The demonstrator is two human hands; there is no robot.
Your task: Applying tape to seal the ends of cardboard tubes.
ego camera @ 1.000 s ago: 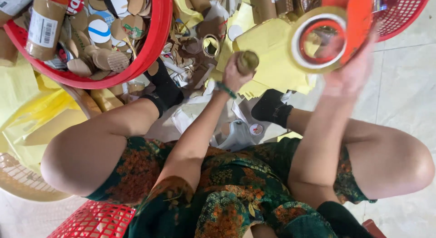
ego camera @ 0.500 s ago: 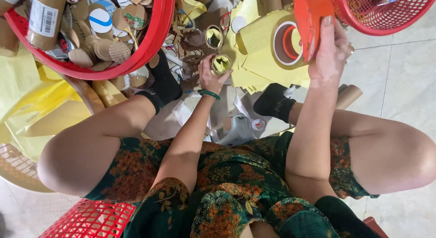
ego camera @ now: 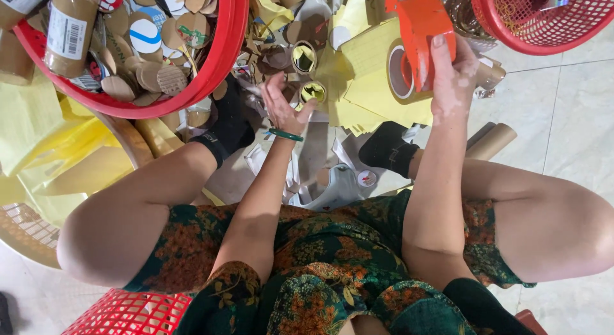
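The right hand is wrapped around the handle of an orange tape dispenser, fingers closed on it and holding it upright above the floor; a roll of tan packing tape sits mounted on the dispenser's left side, just beside the hand. The left hand hangs open over a heap of cardboard scraps, fingers spread wide and gripping nothing; a green bangle circles its wrist. Just beyond its fingertips lies a short cardboard tube core with a yellowish hollow, and a second core lies a little farther off; whether the fingers touch the nearer core cannot be told. Yellow padded envelopes lie spread on the floor between the two hands, under and behind the tape roll. A large round red basket at the upper left holds cardboard discs and brown tubes; a second red mesh basket stands at the upper right, near the dispenser. The person sits with knees apart in a dark floral dress, black socks on both feet; a long cardboard tube lies on the pale tiled floor beside the right leg.
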